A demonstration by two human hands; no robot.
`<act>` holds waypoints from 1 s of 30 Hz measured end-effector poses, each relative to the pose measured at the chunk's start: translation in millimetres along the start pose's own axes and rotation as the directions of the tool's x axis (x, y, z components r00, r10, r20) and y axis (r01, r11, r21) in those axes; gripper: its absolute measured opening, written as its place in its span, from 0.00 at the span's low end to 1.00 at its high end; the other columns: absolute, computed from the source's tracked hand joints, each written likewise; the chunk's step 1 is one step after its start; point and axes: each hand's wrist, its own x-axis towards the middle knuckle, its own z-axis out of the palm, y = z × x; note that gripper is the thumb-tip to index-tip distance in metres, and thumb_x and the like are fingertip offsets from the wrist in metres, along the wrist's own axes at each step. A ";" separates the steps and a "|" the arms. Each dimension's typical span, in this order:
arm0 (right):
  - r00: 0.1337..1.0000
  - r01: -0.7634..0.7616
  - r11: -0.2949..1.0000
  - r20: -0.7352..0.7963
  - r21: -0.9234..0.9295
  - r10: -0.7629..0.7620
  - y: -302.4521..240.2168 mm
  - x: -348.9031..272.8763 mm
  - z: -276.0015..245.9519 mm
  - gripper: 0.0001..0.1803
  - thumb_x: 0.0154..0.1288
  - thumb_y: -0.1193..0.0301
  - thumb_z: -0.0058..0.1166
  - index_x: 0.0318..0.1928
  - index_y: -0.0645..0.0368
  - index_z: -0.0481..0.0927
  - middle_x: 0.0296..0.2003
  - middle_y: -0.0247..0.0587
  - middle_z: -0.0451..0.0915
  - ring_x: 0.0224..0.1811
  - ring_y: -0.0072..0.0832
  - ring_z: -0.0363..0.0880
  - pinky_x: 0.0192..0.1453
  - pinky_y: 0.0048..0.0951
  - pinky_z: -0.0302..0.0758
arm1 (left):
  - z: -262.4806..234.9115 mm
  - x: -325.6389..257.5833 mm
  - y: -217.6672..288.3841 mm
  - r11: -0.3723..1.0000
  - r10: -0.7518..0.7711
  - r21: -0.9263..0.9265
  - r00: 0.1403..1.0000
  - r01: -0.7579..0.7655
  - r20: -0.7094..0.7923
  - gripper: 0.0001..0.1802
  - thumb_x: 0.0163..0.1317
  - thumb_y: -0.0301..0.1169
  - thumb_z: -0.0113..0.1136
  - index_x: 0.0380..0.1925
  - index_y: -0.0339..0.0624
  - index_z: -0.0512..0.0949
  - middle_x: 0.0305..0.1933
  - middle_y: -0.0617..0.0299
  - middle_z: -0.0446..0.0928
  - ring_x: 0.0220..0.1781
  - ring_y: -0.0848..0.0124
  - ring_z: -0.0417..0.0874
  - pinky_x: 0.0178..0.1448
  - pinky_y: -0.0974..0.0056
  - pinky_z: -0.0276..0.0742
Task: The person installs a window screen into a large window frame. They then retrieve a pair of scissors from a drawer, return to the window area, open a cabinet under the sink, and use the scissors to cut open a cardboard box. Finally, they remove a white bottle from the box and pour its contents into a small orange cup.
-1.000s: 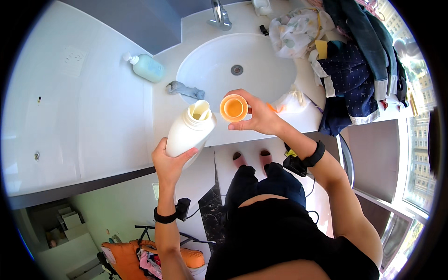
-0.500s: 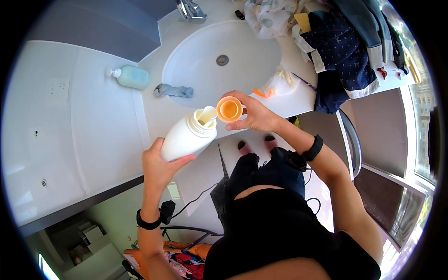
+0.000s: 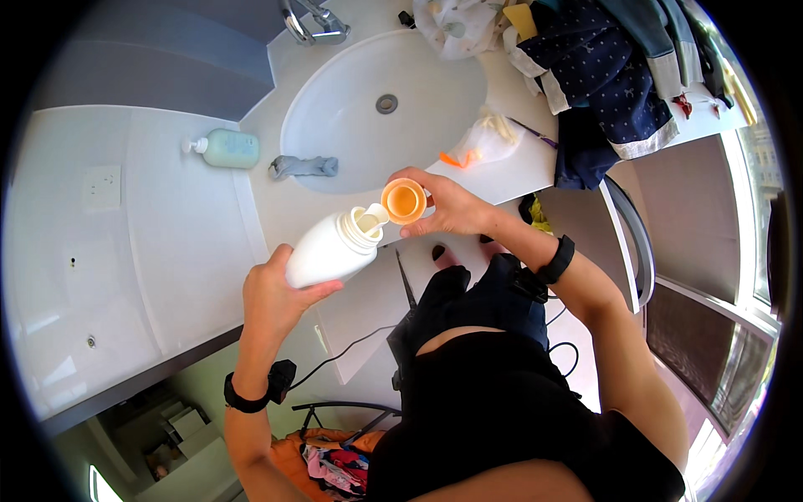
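1. Overhead, the left hand (image 3: 276, 293) grips a white bottle (image 3: 330, 249), tilted with its spout touching an orange cap (image 3: 404, 201) pinched in the right hand (image 3: 447, 205).
2. Both hang just off the table (image 3: 519, 167) edge, beside the sink (image 3: 368, 134).
3. Nearby: a grey cloth (image 3: 305, 166), a soap dispenser (image 3: 224, 148), and piled clothes (image 3: 602, 75) at the far right.

Matt white plastic bottle (image 3: 328, 248), translucent orange plastic cap (image 3: 404, 201), glossy basin (image 3: 368, 142).
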 end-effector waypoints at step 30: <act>0.999 -0.006 1.000 0.038 -0.004 0.006 26.7 1.5 -1.8 0.32 0.49 0.73 0.68 0.55 0.54 0.68 0.48 0.33 0.73 0.55 0.26 0.70 0.61 0.33 0.69 | -6.0 17.0 10.5 0.990 -0.001 0.144 0.997 -0.009 0.071 0.32 0.33 0.49 0.78 0.24 0.37 0.71 0.22 0.47 0.79 0.24 0.54 0.82 0.29 0.59 0.76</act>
